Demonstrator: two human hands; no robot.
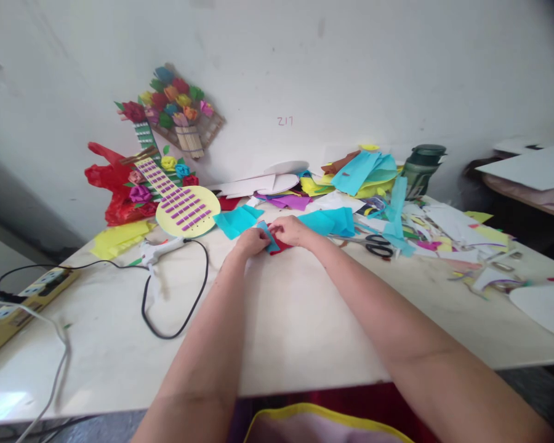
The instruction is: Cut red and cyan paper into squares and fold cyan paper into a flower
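Both my hands meet at the far middle of the white table (277, 320). My left hand (252, 242) and my right hand (292, 231) are closed in a pinch on a small folded piece of paper (273, 241), blue over red, held just above the tabletop. Loose blue paper sheets (237, 220) lie just behind the hands, with more blue sheets (330, 221) to the right of them.
A glue gun (159, 250) with a black cord lies at the left, near a power strip (28, 298). A paper guitar (178, 203) and paper flowers (178, 101) lean on the wall. Black scissors (377, 245), paper scraps and a green bottle (420, 169) crowd the right.
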